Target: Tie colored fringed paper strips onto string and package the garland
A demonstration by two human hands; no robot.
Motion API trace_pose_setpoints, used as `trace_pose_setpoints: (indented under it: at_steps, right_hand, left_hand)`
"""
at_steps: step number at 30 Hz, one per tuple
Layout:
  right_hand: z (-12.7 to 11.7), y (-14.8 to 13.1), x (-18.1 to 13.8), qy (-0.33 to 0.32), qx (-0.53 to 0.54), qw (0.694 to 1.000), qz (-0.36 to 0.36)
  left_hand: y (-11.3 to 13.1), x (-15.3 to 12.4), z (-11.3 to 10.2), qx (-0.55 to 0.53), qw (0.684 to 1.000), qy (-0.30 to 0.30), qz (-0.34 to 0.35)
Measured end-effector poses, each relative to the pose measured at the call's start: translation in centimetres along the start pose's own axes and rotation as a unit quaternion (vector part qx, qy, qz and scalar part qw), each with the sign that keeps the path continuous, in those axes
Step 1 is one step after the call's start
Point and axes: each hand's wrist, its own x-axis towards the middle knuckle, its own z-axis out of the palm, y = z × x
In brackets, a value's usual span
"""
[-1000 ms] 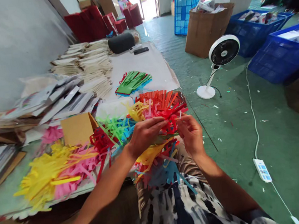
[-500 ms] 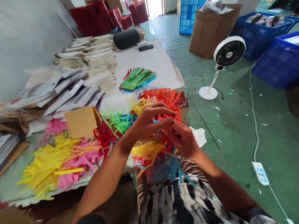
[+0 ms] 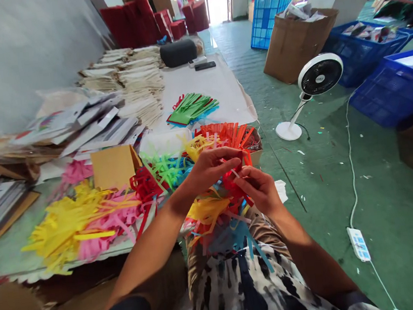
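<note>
The head view looks forward and down over both nearby hands (image 3: 211, 168) (image 3: 259, 187).

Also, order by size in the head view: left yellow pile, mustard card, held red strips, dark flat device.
Left yellow pile
Mustard card
Held red strips, partly hidden
Dark flat device

The desk (image 3: 226, 85) bears yellow strips (image 3: 65, 223) at lower left, a green fringed bundle (image 3: 194, 108) at upper centre and cream stacks (image 3: 143, 90) toward the upper left.
</note>
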Motion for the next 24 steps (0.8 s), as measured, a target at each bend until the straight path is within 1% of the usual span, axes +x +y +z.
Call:
trace_pose_setpoints:
  at_steps: [5,7,9,16,19,23,24]
  right_hand:
    - [-0.47,0.03,0.04,-0.019,0.032,0.999,0.019]
    - [-0.62,0.07,0.06,-0.032,0.048,0.998,0.018]
    - [-0.69,0.07,0.09,-0.041,0.062,0.997,0.016]
    - [-0.63,0.0,0.26,-0.029,0.057,0.998,0.017]
    - [-0.68,-0.02,0.35,-0.029,0.04,0.999,0.021]
    - [-0.77,0.16,0.32,-0.034,0.014,0.999,0.019]
    - [-0.77,0.23,0.28,-0.038,0.013,0.999,0.02]
  left_hand:
    - [-0.6,-0.35,-0.07,-0.073,0.996,-0.013,-0.046]
    - [-0.6,-0.47,0.01,-0.108,0.992,-0.028,-0.053]
    - [-0.59,-0.56,0.11,-0.119,0.991,-0.039,-0.053]
    - [-0.66,-0.6,0.18,-0.09,0.993,-0.047,-0.063]
    - [-0.47,-0.52,0.1,-0.051,0.997,-0.036,-0.052]
    - [-0.13,-0.34,0.11,-0.021,0.998,-0.051,-0.043]
    - [-0.08,-0.26,0.12,-0.019,0.998,-0.047,-0.043]
